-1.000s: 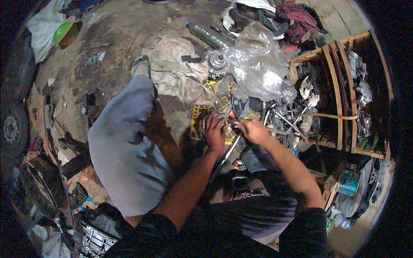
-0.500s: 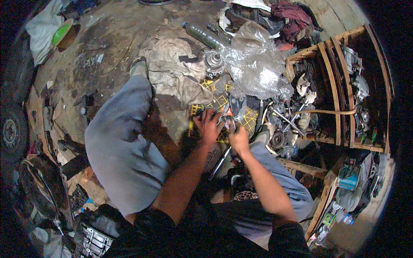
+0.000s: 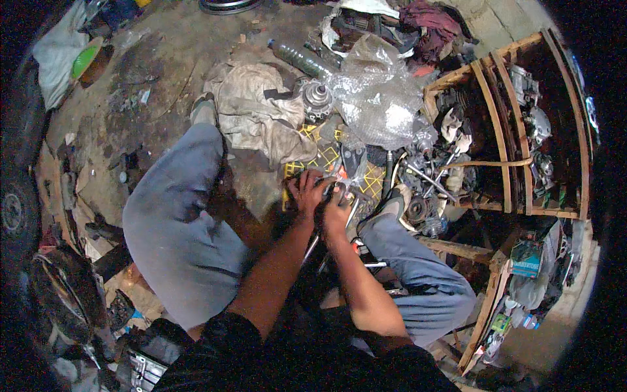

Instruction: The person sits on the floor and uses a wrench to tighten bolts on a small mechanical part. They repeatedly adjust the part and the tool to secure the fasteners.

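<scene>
My left hand has its fingers bent over a dark object hidden beneath it, on a black-and-yellow plastic grid. My right hand, close beside it, is closed on a small metal tool, mostly covered by my fingers. A long shiny bar runs diagonally under my wrists toward my lap. Just beyond my hands lie dark pieces with an orange-red bit among them. A grimy cream cloth lies above the grid.
Clear bubble wrap, a toothed metal housing and a plastic bottle lie ahead. Wooden racking with metal parts stands at the right, beside loose rods. Tires line the left edge. My bent legs flank the work spot.
My right hand has swung left and toward my body with the tool, now closer to my left wrist. My left hand has shifted slightly leftward. My right leg has come into fuller view.
</scene>
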The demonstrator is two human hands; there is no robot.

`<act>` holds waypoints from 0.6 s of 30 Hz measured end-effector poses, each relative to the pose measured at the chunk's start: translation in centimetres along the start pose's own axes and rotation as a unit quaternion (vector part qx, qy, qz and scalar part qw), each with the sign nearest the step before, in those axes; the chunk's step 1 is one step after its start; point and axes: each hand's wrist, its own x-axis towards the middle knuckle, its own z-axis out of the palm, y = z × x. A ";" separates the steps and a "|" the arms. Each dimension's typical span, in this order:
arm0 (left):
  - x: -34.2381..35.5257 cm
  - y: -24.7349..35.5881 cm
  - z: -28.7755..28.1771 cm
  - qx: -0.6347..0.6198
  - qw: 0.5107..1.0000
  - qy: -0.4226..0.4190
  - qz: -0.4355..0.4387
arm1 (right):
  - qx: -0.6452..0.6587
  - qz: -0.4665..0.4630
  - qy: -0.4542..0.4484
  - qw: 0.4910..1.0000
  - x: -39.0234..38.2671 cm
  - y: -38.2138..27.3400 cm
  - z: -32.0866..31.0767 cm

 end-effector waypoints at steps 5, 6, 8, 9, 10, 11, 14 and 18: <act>0.1 -0.2 0.1 -0.005 0.998 0.022 0.064 | -0.035 -0.029 0.030 0.999 -0.6 0.0 -1.1; 0.2 -0.4 0.1 -0.039 0.998 0.012 0.050 | -0.031 -0.029 0.038 0.998 -0.5 -0.1 -1.1; -0.1 -0.9 -0.5 -0.103 0.994 -0.020 0.028 | -0.049 -0.047 -0.007 0.998 -3.3 -4.2 -2.3; 0.2 -0.7 -0.8 -0.076 0.996 0.029 0.035 | -0.040 -0.086 -0.019 0.995 -2.3 -3.2 -3.1; 0.2 0.0 -1.5 -0.103 0.994 0.001 0.021 | -0.034 -0.123 -0.026 0.991 -1.6 -2.4 -3.9; 0.5 0.2 -2.3 -0.122 0.992 -0.024 0.005 | -0.066 -0.080 0.000 0.995 -4.2 -7.4 -4.4; 1.2 0.9 -3.3 -0.143 0.989 -0.030 -0.011 | -0.058 -0.136 -0.075 0.986 -3.3 -12.0 -7.0; 1.2 0.6 -2.7 -0.164 0.986 -0.018 0.000 | -0.250 -0.190 -0.200 0.928 -0.6 -17.8 -10.4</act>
